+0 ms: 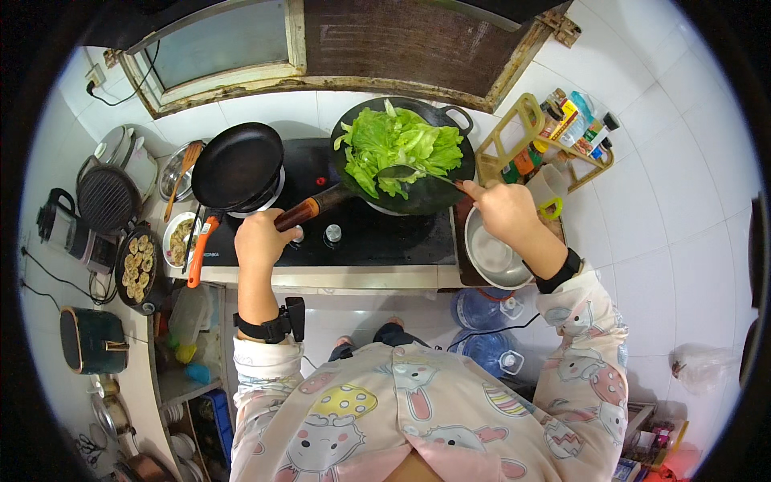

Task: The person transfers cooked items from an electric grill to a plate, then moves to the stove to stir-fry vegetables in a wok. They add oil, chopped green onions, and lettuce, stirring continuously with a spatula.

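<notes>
My left hand (260,238) is closed round the wooden handle (312,207) of a black wok (440,194). The wok sits on the right side of a black stove (377,238), heaped with green lettuce leaves (405,138). With my right hand (506,210) I grip the dark handle of a metal spatula (401,171). Its head lies against the leaves at the wok's near side, so its exact shape is partly lost among them. Just below my right hand stands a pale bowl (491,255), apart from my fingers.
A black frying pan (238,166) with an orange handle (202,251) covers the left burner. Further left are a bowl of food (180,238), a wooden turner (186,170) and a pan of browned slices (136,269). A condiment rack (526,128) stands right of the wok, blue water jugs (482,309) below.
</notes>
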The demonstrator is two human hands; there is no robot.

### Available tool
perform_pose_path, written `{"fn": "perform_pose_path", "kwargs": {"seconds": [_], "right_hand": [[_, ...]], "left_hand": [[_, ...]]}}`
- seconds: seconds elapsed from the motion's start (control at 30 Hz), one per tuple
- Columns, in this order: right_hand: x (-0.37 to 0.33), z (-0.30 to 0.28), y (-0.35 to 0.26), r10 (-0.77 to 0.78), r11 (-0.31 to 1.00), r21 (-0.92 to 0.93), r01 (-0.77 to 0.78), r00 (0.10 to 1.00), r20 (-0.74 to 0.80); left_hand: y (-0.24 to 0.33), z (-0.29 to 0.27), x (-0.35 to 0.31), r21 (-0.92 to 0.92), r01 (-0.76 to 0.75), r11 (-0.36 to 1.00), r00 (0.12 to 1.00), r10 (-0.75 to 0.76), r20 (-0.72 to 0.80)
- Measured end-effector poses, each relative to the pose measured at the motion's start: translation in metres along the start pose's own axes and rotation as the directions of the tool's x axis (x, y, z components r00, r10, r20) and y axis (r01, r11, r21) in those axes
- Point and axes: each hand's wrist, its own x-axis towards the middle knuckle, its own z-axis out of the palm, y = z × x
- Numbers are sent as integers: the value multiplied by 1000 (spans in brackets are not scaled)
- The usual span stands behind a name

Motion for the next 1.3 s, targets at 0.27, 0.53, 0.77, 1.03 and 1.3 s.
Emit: {"fn": "perform_pose_path", "kwargs": {"seconds": [0.27,0.53,0.77,1.03,1.3], "right_hand": [[20,-87,67,456,880,101,-464,885,91],[115,-39,114,577,758,22,-652,686,443],[90,89,175,357,49,586,-809,562,746],[60,115,167,252,407,800,-441,896,365],[-15,12,60,25,996,93,-9,983,-182]], "left_hand": [[-2,5,1,18,1,1000,1000,0,-20],[-5,6,1,-8,-7,1000,1000,7,-26],[2,-1,0,-23,8,1000,1000,-9,-29],[5,0,2,-3,24,1000,1000,-24,3],[7,0,1,36,19,999,1000,-18,-19]]}}
